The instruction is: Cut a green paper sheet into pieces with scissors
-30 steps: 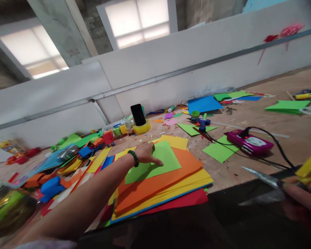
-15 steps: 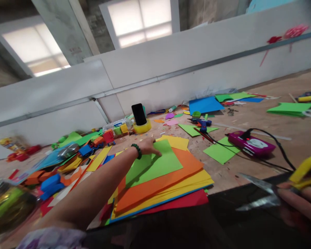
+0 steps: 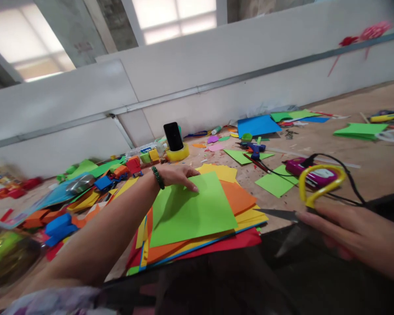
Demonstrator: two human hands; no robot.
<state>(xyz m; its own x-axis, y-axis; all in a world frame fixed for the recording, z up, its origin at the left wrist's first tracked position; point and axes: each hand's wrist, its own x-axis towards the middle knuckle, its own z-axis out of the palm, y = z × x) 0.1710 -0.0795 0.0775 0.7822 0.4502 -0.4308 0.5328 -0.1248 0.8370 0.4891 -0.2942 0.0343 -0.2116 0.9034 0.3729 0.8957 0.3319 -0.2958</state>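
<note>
My left hand (image 3: 179, 176), with a green bead bracelet at the wrist, grips a light green sheet of paper (image 3: 197, 214) at its far left edge. The thumb lies on top; the other fingers are partly hidden. Beneath the sheet is a stack of coloured paper, with orange sheets (image 3: 238, 197), yellow sheets (image 3: 251, 218) and a red sheet (image 3: 230, 246) showing. My right hand (image 3: 344, 234) holds scissors (image 3: 307, 201) with yellow handles. Their blades are spread apart, pointing left near the stack's right corner, and the lower blade is blurred.
A purple power box (image 3: 310, 173) with a black cable and a blue glue gun (image 3: 256, 149) lie to the right. Behind the stack, a phone (image 3: 173, 136) leans in a yellow tape roll (image 3: 177, 153). Folded paper pieces (image 3: 57, 225) and a clear jar (image 3: 11, 253) are on the left.
The light green sheet has shifted toward me over the stack, with my left hand on it. My right hand has brought the scissors left and nearer the stack.
</note>
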